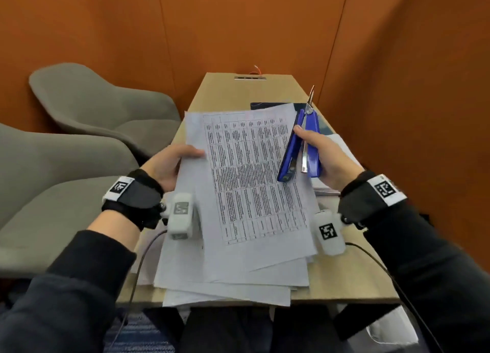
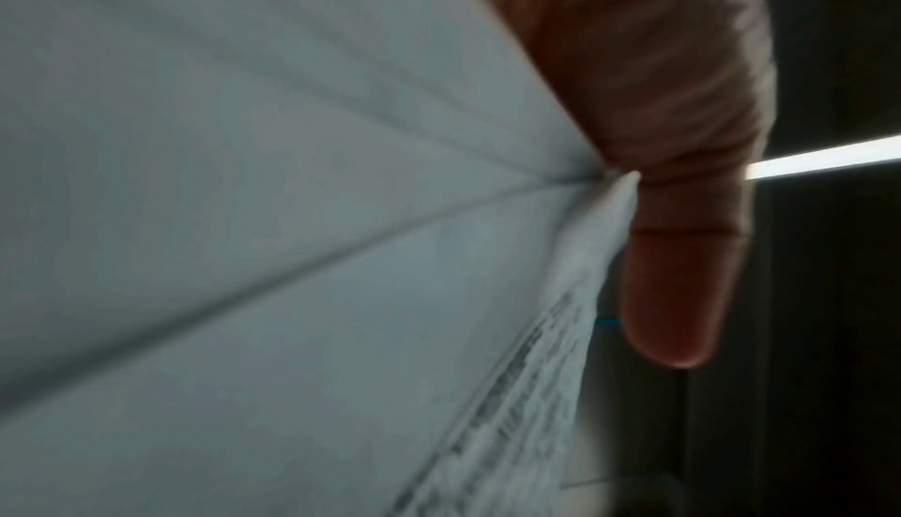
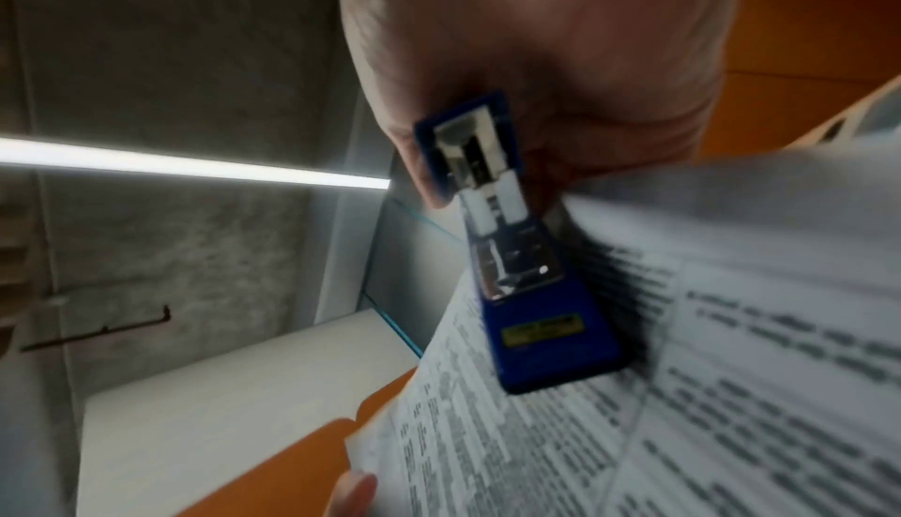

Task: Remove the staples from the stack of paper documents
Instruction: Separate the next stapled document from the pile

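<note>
My left hand [image 1: 172,163] holds a printed document [image 1: 246,177] by its left edge, lifted above the table, thumb on top. The left wrist view shows that thumb [image 2: 678,279] against the paper [image 2: 292,217] edge. My right hand [image 1: 322,156] grips a blue stapler [image 1: 302,145] that hangs open, its metal remover tip pointing up and away; its base rests over the right side of the held document. In the right wrist view the stapler [image 3: 526,275] lies against the printed page [image 3: 731,390]. A pile of loose sheets [image 1: 233,283] lies under the held document.
The narrow wooden table [image 1: 344,281] runs away from me to an orange wall. Grey chairs [image 1: 100,103] stand to the left. More papers [image 1: 342,151] and a dark item [image 1: 267,105] lie at the table's right and far side. Cables [image 1: 140,267] trail from both wrists.
</note>
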`<act>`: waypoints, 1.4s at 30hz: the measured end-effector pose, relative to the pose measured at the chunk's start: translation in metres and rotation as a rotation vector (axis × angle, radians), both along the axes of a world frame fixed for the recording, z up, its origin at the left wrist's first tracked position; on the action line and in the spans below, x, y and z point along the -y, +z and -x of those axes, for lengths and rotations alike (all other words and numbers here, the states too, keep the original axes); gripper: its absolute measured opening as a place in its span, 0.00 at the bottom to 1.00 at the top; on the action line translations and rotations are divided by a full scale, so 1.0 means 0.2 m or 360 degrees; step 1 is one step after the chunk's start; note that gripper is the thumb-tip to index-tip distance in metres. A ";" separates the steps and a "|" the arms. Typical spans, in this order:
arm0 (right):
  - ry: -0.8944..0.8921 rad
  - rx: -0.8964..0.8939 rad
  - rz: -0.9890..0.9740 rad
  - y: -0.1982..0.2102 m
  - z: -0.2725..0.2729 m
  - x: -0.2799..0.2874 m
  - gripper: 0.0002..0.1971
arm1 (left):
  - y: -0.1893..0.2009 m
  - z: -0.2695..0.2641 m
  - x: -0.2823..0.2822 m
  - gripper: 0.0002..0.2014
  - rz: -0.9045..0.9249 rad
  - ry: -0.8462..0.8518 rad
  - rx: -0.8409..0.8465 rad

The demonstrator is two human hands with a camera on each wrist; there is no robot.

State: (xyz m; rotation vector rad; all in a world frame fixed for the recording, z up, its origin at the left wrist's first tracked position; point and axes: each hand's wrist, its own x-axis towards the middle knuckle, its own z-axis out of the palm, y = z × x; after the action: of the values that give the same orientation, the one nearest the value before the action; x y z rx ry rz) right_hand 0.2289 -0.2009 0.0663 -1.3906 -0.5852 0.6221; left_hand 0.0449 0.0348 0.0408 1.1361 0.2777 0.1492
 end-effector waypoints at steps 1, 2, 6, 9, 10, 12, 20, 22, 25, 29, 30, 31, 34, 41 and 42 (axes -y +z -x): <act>0.0000 -0.0010 0.0016 0.03 -0.02 0.04 0.10 | 0.01 -0.03 0.05 0.30 0.0028 -0.0049 -0.0010; -0.0018 0.0009 0.0060 0.05 -0.04 0.08 0.11 | 0.00 -0.08 0.10 0.30 0.0024 -0.0063 -0.0044; -0.0129 0.0123 0.0418 0.06 -0.13 0.26 0.21 | -0.03 -0.27 0.38 0.09 -0.0036 -0.0044 -0.0205; -0.0312 0.0593 0.0664 0.03 -0.20 0.42 0.21 | -0.10 -0.43 0.56 0.13 -0.0120 0.0064 -0.0331; -0.0384 0.0880 0.0743 0.02 -0.21 0.47 0.19 | -0.13 -0.47 0.60 0.15 -0.0134 0.0078 -0.0352; -0.0439 0.1199 0.0853 0.01 -0.23 0.56 0.18 | -0.17 -0.53 0.67 0.16 -0.0160 0.0064 -0.0396; 0.0540 0.1201 0.1654 -0.15 -0.25 0.72 0.35 | -0.27 -0.68 0.79 0.15 -0.0085 0.0104 -0.0537; 0.0624 0.1167 0.1703 -0.21 -0.25 0.74 0.34 | -0.28 -0.70 0.79 0.14 -0.0081 0.0075 -0.0560; 0.0605 0.1102 0.1655 -0.24 -0.25 0.75 0.33 | -0.30 -0.72 0.79 0.12 -0.0056 0.0002 -0.0544; 0.0584 0.1097 0.1556 -0.27 -0.24 0.75 0.32 | -0.31 -0.74 0.80 0.12 -0.0065 -0.0113 -0.0505; 0.0579 0.1106 0.1550 -0.28 -0.24 0.75 0.31 | -0.30 -0.75 0.81 0.12 -0.0087 -0.0172 -0.0471; 0.0576 0.1116 0.1549 -0.28 -0.24 0.74 0.31 | -0.30 -0.75 0.82 0.14 -0.0139 -0.0209 -0.0437; 0.0563 0.1145 0.1569 -0.30 -0.24 0.72 0.31 | -0.32 -0.78 0.85 0.20 -0.0270 -0.0203 -0.0404; 0.0488 0.1222 0.1587 -0.35 -0.22 0.67 0.31 | -0.35 -0.81 0.89 0.19 -0.0482 0.0023 -0.0402; 0.0475 0.1230 0.1580 -0.36 -0.22 0.66 0.30 | -0.36 -0.81 0.89 0.19 -0.0492 0.0011 -0.0404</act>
State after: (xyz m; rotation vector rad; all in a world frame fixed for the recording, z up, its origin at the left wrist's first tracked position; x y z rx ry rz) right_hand 0.2721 -0.3339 -0.0052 -2.5489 -1.2018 0.6233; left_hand 0.2075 -0.1435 -0.0302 1.4638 0.4964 0.0538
